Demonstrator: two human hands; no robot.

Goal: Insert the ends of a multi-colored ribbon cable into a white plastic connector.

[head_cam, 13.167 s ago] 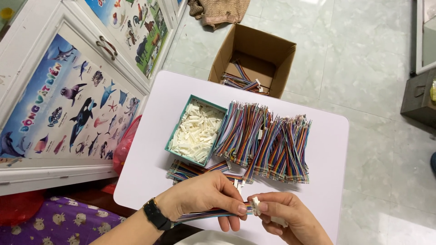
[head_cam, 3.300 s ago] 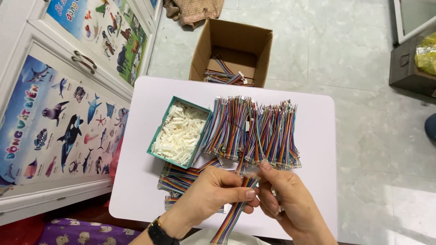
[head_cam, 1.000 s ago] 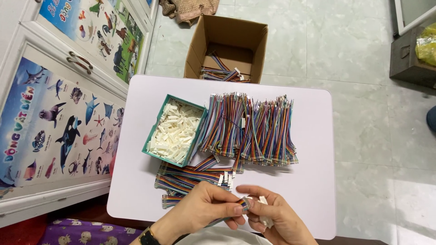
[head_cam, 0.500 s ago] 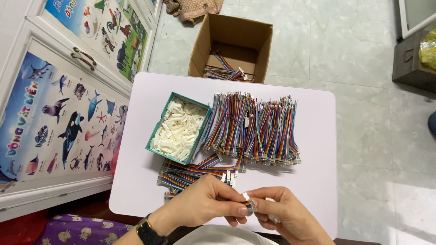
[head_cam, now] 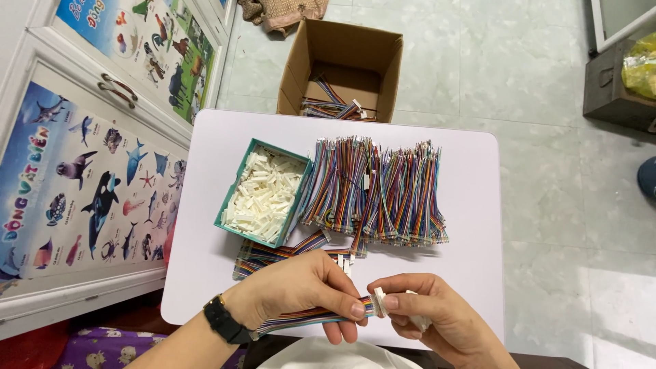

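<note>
A ribbon cable [head_cam: 307, 318] is gripped in the closed fingers of the left hand [head_cam: 294, 290], low over the near edge of the table [head_cam: 471, 253]. At its right end, a white connector [head_cam: 379, 301] is pinched by the fingers of the right hand [head_cam: 427, 318] — both hands nearly touching. Behind them, a green tray [head_cam: 229, 205] of connectors sits left of the cable bundles [head_cam: 376, 191] — a cardboard box [head_cam: 342, 65] stands on the floor beyond.
</note>
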